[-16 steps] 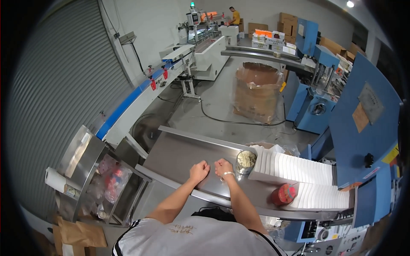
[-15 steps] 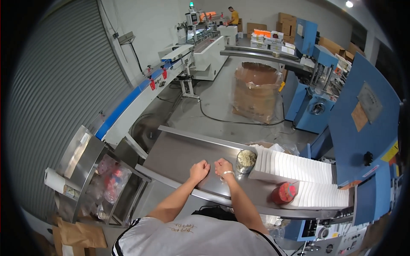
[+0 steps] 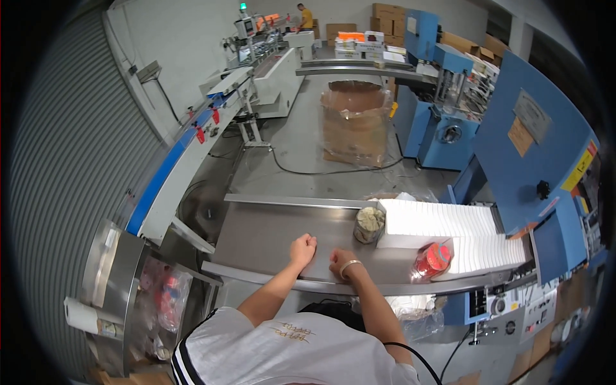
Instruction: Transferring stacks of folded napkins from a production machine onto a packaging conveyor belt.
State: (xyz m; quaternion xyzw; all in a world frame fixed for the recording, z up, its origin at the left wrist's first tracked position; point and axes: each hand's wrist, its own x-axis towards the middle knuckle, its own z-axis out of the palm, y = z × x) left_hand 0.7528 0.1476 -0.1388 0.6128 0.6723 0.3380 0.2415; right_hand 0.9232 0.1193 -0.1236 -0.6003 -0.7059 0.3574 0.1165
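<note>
My left hand (image 3: 304, 250) is closed in a fist on the bare metal tabletop (image 3: 269, 224), and nothing shows in it. To its right and a little closer to me, my right hand (image 3: 340, 262) is curled closed, with a pale bracelet (image 3: 349, 264) at the wrist. The two hands are apart. Beyond and right of my right hand stands a clear jar (image 3: 369, 226) stuffed with pale crumpled matter. Farther right, a red-lidded clear container (image 3: 434, 260) with red contents leans by the nearer of two rows of white folded paper (image 3: 443, 219).
A raised metal lip (image 3: 256, 277) runs along the table's near edge. Left are a blue-belted conveyor (image 3: 168, 170) and a metal bin (image 3: 147, 289) of plastic-wrapped items. A plastic-lined carton (image 3: 354, 128) stands beyond the table; blue machinery (image 3: 523, 128) rises right. A person (image 3: 305, 17) works far back.
The whole view has swung, so the surroundings sit farther left and higher. My right hand has drawn back slightly toward me; the left stays fisted on the tabletop.
</note>
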